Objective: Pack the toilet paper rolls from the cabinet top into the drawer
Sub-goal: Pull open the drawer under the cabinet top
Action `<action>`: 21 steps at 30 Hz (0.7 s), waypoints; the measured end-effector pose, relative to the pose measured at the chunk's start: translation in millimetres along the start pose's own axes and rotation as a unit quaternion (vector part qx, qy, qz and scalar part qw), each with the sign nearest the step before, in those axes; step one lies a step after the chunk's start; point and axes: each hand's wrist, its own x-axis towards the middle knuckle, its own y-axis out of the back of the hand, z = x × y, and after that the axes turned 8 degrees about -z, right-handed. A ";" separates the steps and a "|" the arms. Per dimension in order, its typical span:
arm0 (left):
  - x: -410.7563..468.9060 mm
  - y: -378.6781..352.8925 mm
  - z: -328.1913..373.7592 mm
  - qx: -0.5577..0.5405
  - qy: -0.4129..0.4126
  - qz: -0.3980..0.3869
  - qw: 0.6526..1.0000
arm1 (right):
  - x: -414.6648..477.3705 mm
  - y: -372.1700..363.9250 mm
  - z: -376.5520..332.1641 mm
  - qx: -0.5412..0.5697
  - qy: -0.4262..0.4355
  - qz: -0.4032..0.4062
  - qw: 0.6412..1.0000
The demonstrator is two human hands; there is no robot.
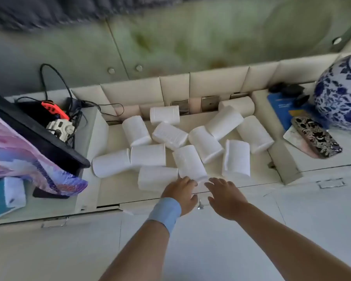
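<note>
Left hand [180, 194] and right hand [225, 197]: fingers spread, empty, just apart, at the near end of the nearest roll [188, 163]. About 12 toilet paper rolls [169, 135] lie jumbled on the beige surface [118, 189]. Judged light, soft and crushable; grip each around its middle, gently.

Soft even daylight, faint shadows; motion blur up top, fisheye edges.

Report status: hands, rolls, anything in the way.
Left hand open, right hand open, both at nearest roll. Rolls lie scattered on cabinet top, none gripped. Vase off right, not in path.
</note>
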 end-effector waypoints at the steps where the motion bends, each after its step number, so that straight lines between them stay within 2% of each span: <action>1: 2.9 -8.9 0.2 0.036 -0.016 0.009 0.999 | 3.0 -10.2 0.4 -0.009 -0.003 -0.001 1.000; 5: 12.7 -55.5 -5.0 0.104 -0.091 0.067 0.988 | 12.2 -52.4 1.7 -0.042 0.009 0.015 0.999; 8: 12.7 -74.9 -9.4 0.089 -0.077 0.111 0.987 | 6.6 -73.4 -0.2 -0.074 -0.009 0.013 0.997; 15: -14.1 -98.1 -7.2 0.060 -0.025 0.079 0.995 | -2.8 -70.7 -19.5 -0.040 -0.061 -0.038 0.997; 21: -22.2 -90.9 1.7 0.048 0.025 0.007 0.998 | -18.6 -60.6 -23.5 -0.041 -0.070 -0.049 0.995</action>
